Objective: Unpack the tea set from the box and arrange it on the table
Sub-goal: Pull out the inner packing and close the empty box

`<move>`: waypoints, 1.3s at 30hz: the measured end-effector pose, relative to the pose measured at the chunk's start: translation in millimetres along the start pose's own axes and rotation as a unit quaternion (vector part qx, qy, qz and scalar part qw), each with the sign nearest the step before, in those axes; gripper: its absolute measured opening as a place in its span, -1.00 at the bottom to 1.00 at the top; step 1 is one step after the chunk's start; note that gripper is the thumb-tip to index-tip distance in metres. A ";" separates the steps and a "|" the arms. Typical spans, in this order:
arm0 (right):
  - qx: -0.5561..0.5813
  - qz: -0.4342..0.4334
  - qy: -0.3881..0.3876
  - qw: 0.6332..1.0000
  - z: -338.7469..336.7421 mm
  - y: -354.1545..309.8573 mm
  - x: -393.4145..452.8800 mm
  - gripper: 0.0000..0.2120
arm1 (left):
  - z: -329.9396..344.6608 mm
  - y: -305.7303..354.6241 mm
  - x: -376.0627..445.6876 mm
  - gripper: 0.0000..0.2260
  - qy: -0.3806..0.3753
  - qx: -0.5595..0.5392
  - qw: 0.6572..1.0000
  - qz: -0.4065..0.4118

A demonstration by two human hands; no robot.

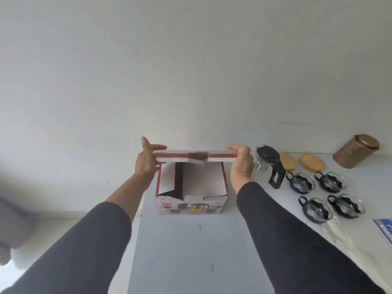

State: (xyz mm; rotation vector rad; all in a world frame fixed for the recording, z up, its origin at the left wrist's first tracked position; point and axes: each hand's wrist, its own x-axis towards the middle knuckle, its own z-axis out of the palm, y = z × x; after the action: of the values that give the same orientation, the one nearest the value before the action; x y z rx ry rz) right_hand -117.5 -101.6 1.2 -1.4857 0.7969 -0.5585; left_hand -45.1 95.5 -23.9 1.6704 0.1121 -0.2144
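the left hand (146, 161) and right hand (241, 161) each pinch one end of the box's lid flap (195, 157), thumbs on top and fingers under it, holding it level above the open top. the flap is white with a red stripe and a brown torn patch at its middle; its long axis runs from one hand to the other. below the hands the box (192, 200) stands upright on the grey counter (186, 251), white inside with red edges, its printed front showing a tea set and facing the person. just right of the right hand stands a glass teapot (268, 163) with black lid and handle, the handle toward the person. beyond it lie two wooden coasters (311, 162), four glass cups (318, 194) in black holders, and a brown canister (355, 150).
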 end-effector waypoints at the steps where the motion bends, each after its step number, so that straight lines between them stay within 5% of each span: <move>1: -0.022 -0.005 0.008 1.000 -7.2 7.4 -7.2 -0.58 | -2.7 -4.6 -8.5 -0.35 -0.012 0.007 1.000 0.004; 5: -0.234 -0.073 -0.055 0.968 -34.8 38.4 -30.5 -0.83 | -15.8 -25.6 -44.5 -0.49 -0.061 0.145 0.985 0.064; 8: -0.333 -0.128 -0.121 0.926 -49.9 52.1 -48.0 -0.74 | -26.6 -44.4 -65.3 -0.73 -0.085 0.261 0.951 0.140; 12: -0.403 -0.179 -0.159 0.883 -57.1 60.9 -62.3 -0.69 | -37.7 -63.4 -77.2 -0.64 -0.102 0.307 0.929 0.177; 27: -0.444 -0.236 -0.102 0.858 -48.5 66.4 -64.0 -0.78 | -16.9 -66.3 -75.6 -0.72 0.003 0.347 0.924 0.160; 39: -0.457 -0.268 -0.075 0.845 -32.3 56.9 -51.2 -0.79 | -7.8 -65.3 -71.1 -0.77 0.010 0.330 0.921 0.206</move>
State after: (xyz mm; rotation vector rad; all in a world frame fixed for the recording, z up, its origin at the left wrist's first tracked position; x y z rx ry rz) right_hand -182.9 -81.5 -46.1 -2.6553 0.5159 -0.4700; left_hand -127.0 114.3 -72.0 2.3202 -0.3334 0.1037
